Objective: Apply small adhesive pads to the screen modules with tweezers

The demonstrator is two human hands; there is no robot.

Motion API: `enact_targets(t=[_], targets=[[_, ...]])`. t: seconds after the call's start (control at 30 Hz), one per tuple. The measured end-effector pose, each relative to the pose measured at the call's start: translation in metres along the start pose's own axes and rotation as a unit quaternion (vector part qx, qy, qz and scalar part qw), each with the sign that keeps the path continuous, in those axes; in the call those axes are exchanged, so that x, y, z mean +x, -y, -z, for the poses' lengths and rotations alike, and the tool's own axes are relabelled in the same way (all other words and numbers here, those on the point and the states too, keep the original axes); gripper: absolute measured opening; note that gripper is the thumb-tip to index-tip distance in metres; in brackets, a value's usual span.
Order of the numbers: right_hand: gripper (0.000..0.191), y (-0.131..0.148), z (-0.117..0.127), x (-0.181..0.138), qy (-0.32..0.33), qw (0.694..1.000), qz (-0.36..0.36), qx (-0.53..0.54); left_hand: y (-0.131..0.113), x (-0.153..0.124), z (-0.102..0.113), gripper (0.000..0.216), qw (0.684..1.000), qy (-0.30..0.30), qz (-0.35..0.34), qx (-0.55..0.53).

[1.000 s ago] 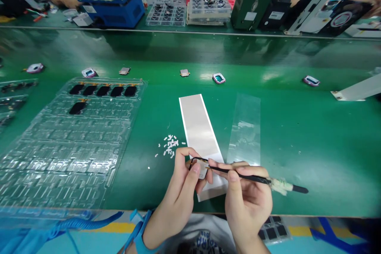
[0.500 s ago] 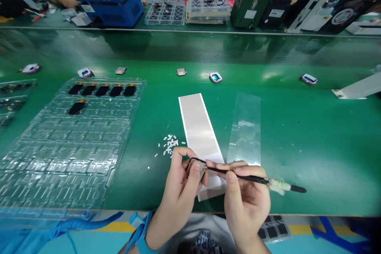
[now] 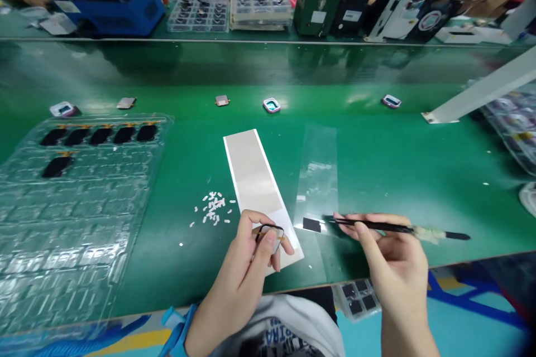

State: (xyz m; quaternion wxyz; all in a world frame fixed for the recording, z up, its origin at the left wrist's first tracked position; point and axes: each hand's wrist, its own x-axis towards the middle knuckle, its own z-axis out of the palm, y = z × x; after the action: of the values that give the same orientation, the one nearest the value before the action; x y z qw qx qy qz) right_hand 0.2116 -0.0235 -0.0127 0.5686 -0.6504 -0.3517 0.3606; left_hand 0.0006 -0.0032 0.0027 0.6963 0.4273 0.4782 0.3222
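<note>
the left hand (image 3: 237,281) pinches one black-framed part (image 3: 268,238) in its fingers, and the right hand (image 3: 396,256) grips one pair of black tweezers (image 3: 377,226). a clear tray (image 3: 161,119) on the tabletop (image 3: 377,167) holds six black parts (image 3: 100,135).

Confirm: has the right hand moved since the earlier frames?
Yes. The right hand has moved rightward, away from the white strip, and now sits clear of it.
</note>
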Motion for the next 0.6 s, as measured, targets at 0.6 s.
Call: enact_targets(t=[0.6], targets=[[0.009, -0.012, 0.000, -0.011, 0.066, 0.997, -0.020, -0.047, -0.006, 0.021, -0.025, 0.013, 0.893, 0.095, -0.116, 0.424]])
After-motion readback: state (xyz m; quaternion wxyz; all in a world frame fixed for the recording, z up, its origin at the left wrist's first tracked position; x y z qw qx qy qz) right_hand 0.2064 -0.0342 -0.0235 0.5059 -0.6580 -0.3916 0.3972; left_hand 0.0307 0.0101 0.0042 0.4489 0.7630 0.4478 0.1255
